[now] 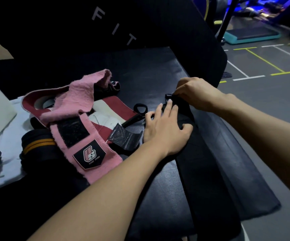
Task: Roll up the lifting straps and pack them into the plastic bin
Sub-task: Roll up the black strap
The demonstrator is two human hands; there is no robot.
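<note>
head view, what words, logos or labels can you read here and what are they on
"F I T": pale letters on the black upright pad behind the bench.
"TAKE OVER", small and only just legible, under a fist-like logo: black patch on the pink strap.
Nothing else is readable.

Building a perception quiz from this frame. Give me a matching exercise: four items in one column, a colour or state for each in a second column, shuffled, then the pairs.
Column 1:
1. long black strap
2. pink wrap
3. rolled black wrap
4. scissors

Column 2:
A. has orange stripes
B. lying between the pile and the left hand
C. stretched out flat, pressed down by the left hand, far end pinched by the right hand
D. crumpled, with a logo patch

Pairs: 1-C, 2-D, 3-A, 4-B
</note>
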